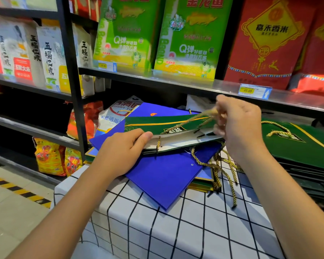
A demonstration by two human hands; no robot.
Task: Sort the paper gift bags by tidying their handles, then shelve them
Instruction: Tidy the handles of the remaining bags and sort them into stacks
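A shop aisle is shown. Black metal shelving [71, 75] is stocked with green rice bags [123, 34], white rice sacks [17, 49] and red gift boxes [266, 43]. A yellow price tag [248, 90] is fixed to the shelf edge. Below, a white grid-patterned tablecloth [176, 230] is seen, beside pale floor tiles [13, 212] edged with black-and-yellow hazard tape [21, 191].

Grid-patterned tablecloth [176, 230], blue gift bags [165, 176] and green bag stack [303, 152] lying flat

Green bag [168, 123] (gold stripe), blue bag [166, 176].
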